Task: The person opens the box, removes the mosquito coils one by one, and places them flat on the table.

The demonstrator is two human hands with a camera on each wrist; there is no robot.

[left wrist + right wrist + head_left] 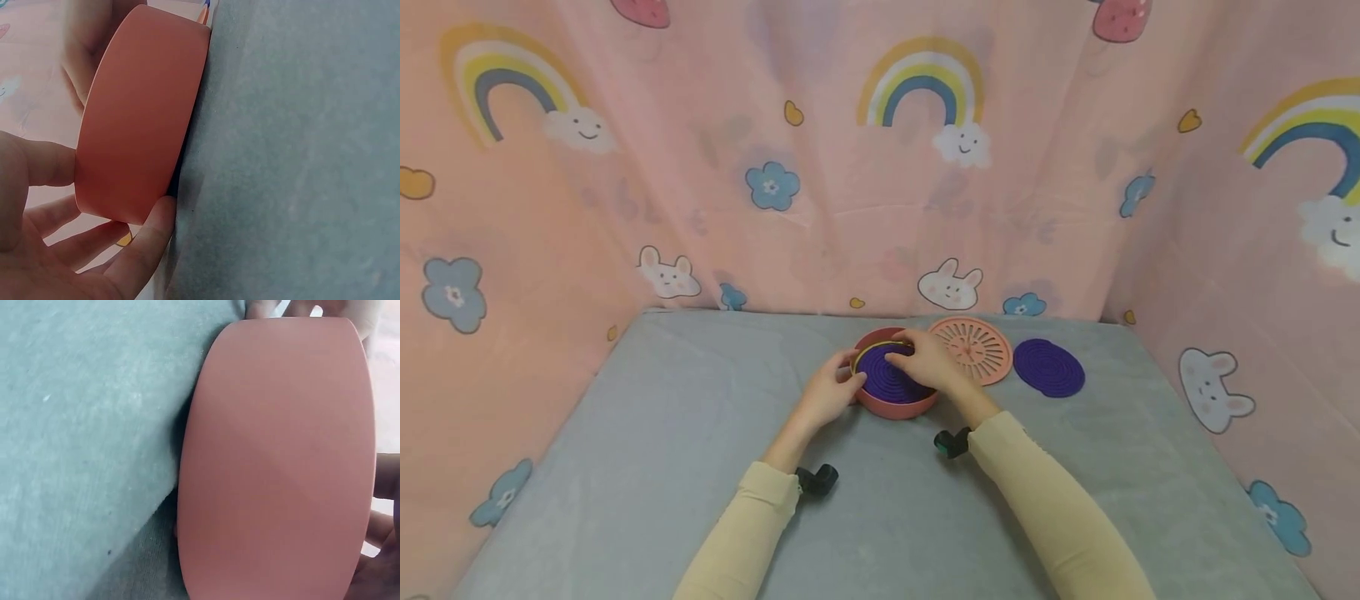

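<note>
A round pinkish-red holder (897, 410) stands on the table, its smooth side wall filling much of both wrist views. Inside it lies a purple coaster (887, 379) with concentric rings, and a thin yellow edge (867, 351) shows along the coaster's far left side. My left hand (829, 390) grips the holder's left side, thumb near the rim and fingers along the outer wall. Over the far right part of the holder, my right hand (928, 360) pinches the purple coaster at its edge, the thumb lying above it. The fingertips behind are partly hidden.
Just right of the holder lies a peach slotted disc (992, 354), resembling a lid. A second purple ringed coaster (1049, 368) is flat on the grey table (700, 442) beyond it. A pink patterned curtain (850, 233) closes off the back and both sides.
</note>
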